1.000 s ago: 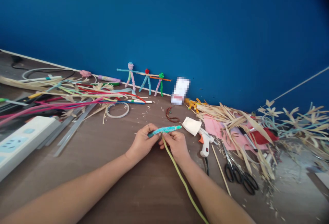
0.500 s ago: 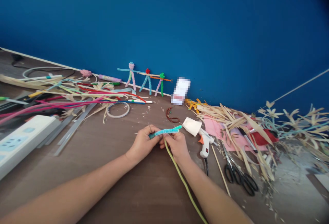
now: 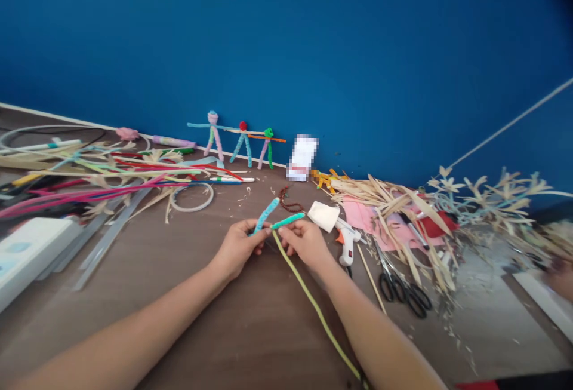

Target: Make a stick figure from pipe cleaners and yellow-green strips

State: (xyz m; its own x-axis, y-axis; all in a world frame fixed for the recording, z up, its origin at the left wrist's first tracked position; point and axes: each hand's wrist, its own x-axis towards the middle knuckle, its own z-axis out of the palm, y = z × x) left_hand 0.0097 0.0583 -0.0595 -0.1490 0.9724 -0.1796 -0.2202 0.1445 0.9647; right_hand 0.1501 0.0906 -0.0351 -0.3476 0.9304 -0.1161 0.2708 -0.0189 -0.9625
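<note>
In the middle of the head view, my left hand (image 3: 236,248) is closed around the lower end of a thick, wound light-blue pipe cleaner (image 3: 267,213), which leans up and to the right. My right hand (image 3: 308,243), its thumb and fingers pinched, holds a teal-green pipe cleaner piece (image 3: 290,220) that points right. The two pieces meet between my fingertips in a V. From that joint a long yellow-green pipe cleaner (image 3: 312,299) trails down past my right wrist to the bottom edge. My fingers hide the joint in part.
Three pipe-cleaner figures (image 3: 242,139) lean on the wall beside a pixelated card (image 3: 302,157). A glue gun (image 3: 347,246), scissors (image 3: 398,285) and dried husk strips (image 3: 376,196) lie right. A power strip (image 3: 27,252) stands left. Another person's hand (image 3: 561,275) shows far right.
The light-blue and teal pieces, lined up across my hands before, now spread apart in a V. The view has turned right, bringing another person's hand in at the edge.
</note>
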